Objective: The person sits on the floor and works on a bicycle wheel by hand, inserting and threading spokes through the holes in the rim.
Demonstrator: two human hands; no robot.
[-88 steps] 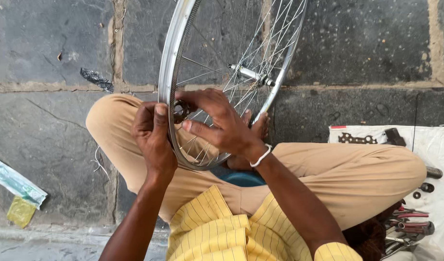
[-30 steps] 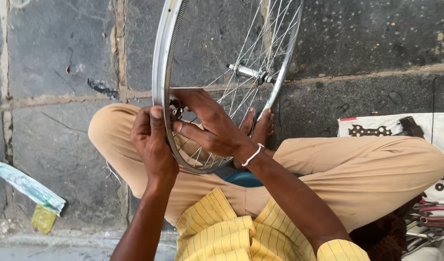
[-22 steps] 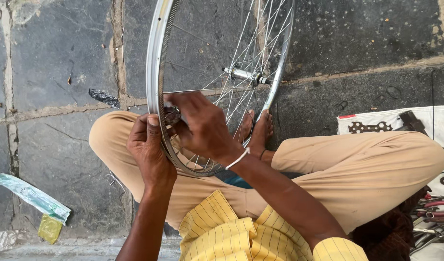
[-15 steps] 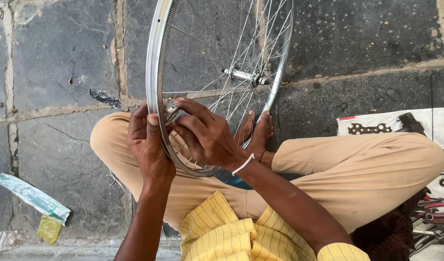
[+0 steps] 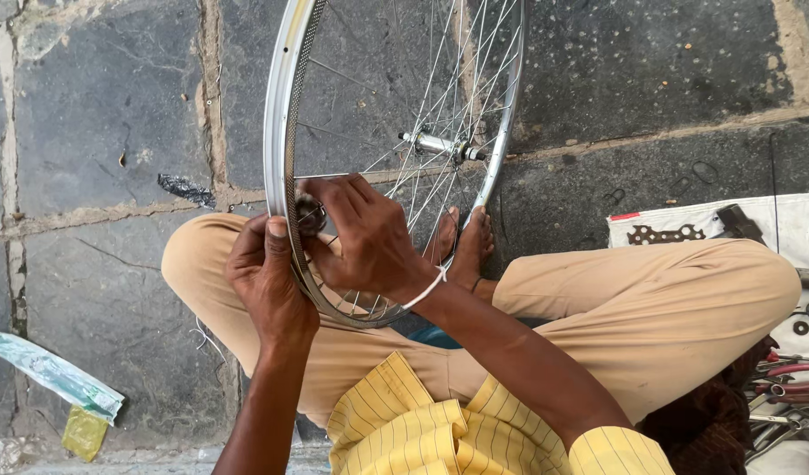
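From where I'm watching, there's a crumpled pale green wrapper (image 5: 52, 374) on the paving at 8 o'clock, with a small yellow packet (image 5: 85, 433) touching its lower end. My left hand (image 5: 268, 286) is curled round the bicycle wheel (image 5: 281, 123) rim, thumb on top. My right hand (image 5: 365, 237) pinches a small round tool (image 5: 310, 214) at the spokes. The wheel stands on edge over my lap, its long axis running 6 to 12.

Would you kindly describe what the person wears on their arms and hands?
Both hands are bare, with no gloves. The left hand and its forearm carry nothing. The right hand has a thin white band round the wrist. Yellow sleeves with fine dark stripes end above the elbows, leaving the forearms uncovered.
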